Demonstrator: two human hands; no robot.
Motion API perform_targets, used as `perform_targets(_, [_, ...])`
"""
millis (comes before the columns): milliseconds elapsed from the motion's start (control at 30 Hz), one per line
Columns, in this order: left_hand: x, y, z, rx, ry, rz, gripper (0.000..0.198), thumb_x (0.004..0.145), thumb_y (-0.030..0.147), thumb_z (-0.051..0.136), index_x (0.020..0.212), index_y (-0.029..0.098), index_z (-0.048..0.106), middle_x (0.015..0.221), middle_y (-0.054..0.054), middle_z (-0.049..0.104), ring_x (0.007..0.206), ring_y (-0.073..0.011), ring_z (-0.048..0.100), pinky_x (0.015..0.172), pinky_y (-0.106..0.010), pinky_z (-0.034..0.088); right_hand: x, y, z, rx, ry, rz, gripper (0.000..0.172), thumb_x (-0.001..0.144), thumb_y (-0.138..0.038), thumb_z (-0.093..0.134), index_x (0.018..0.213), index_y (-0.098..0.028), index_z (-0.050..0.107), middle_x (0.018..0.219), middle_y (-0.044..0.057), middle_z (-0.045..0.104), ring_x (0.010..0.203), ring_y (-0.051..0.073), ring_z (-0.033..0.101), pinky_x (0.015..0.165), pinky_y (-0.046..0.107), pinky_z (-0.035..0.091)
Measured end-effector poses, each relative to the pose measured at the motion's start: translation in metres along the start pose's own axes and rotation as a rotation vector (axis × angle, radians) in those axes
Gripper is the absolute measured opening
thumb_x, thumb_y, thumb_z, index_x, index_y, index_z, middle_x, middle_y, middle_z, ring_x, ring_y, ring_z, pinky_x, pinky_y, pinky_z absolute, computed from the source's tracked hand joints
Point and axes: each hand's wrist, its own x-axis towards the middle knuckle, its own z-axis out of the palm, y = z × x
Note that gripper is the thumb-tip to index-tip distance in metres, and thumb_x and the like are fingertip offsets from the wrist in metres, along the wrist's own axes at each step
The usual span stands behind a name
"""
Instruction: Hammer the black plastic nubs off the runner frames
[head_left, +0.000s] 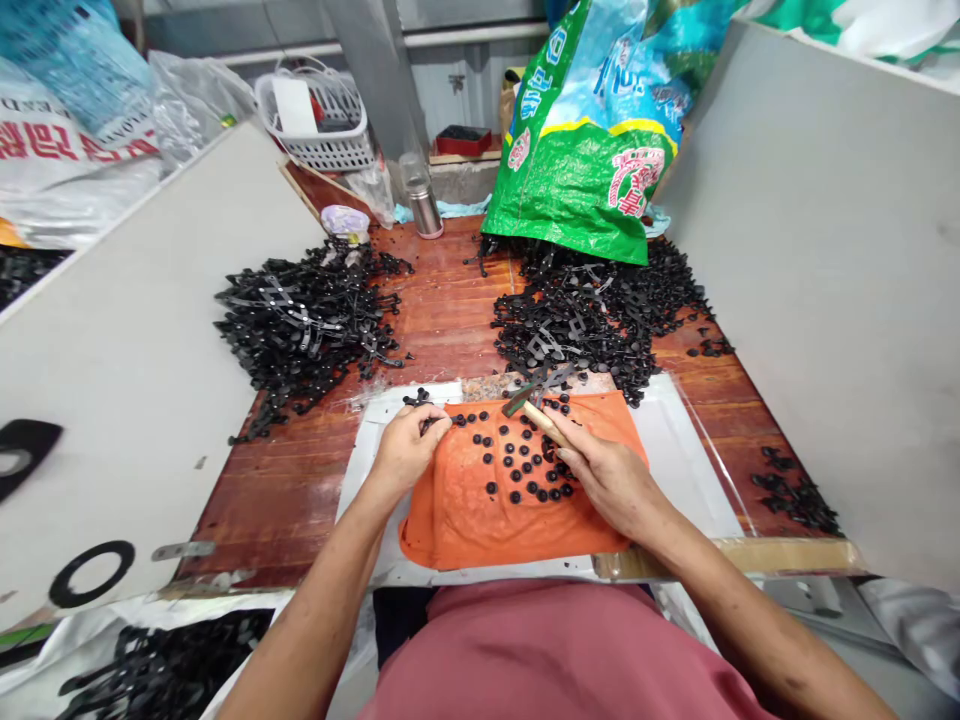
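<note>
An orange cloth (pixel 465 530) lies over a pale board (pixel 705 480), with several small round black rubber pieces (pixel 516 497) scattered on it. At the cloth's upper left edge, my left hand (pixel 405 445) is closed in a pinch on a black rubber strip (pixel 459 420), mostly hidden by the fingers. My right hand (pixel 600 470) grips a small tool with a pale wooden handle (pixel 546 425) and a dark, blade-like head; its exact kind is unclear. The tool's head hangs over the top of the cloth, beside loose black pieces.
Heaps of black rubber parts lie at left (pixel 292 320) and right (pixel 592 310). A green bag (pixel 577 180) stands behind the right heap. Farther back are a steel flask (pixel 425 205) and a white basket (pixel 322 150). Grey panels (pixel 825 250) flank both sides.
</note>
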Motion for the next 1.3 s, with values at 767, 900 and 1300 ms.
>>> perform_targets(767, [-0.002, 0.001, 0.001, 0.255, 0.058, 0.060, 0.024, 0.085, 0.038, 0.058, 0.086, 0.021, 0.075, 0.085, -0.006, 0.064, 0.083, -0.0223, 0.060, 0.080, -0.034, 0.046, 0.004, -0.010, -0.001, -0.198, -0.014, -0.001, 0.058, 0.105, -0.027, 0.043, 0.162, -0.033, 0.030, 0.101, 0.006, 0.074, 0.085, 0.024, 0.070, 0.074, 0.033, 0.051])
perform_targets(900, [-0.001, 0.001, 0.002, 0.278, 0.073, 0.064, 0.026, 0.084, 0.039, 0.058, 0.088, 0.021, 0.076, 0.086, -0.006, 0.065, 0.083, -0.0224, 0.060, 0.079, -0.034, 0.046, 0.016, -0.024, -0.002, -0.305, -0.002, -0.100, 0.059, 0.105, -0.023, 0.043, 0.162, -0.034, 0.030, 0.101, 0.005, 0.074, 0.083, 0.022, 0.070, 0.071, 0.031, 0.051])
perform_targets(1300, [-0.010, -0.004, 0.011, 0.238, 0.146, 0.056, 0.021, 0.087, 0.033, 0.062, 0.092, 0.021, 0.078, 0.086, -0.005, 0.062, 0.080, -0.0197, 0.062, 0.081, -0.033, 0.048, 0.043, -0.044, 0.016, -0.565, -0.104, -0.219, 0.067, 0.099, -0.011, 0.041, 0.162, -0.028, 0.029, 0.104, 0.007, 0.072, 0.078, 0.020, 0.069, 0.067, 0.028, 0.048])
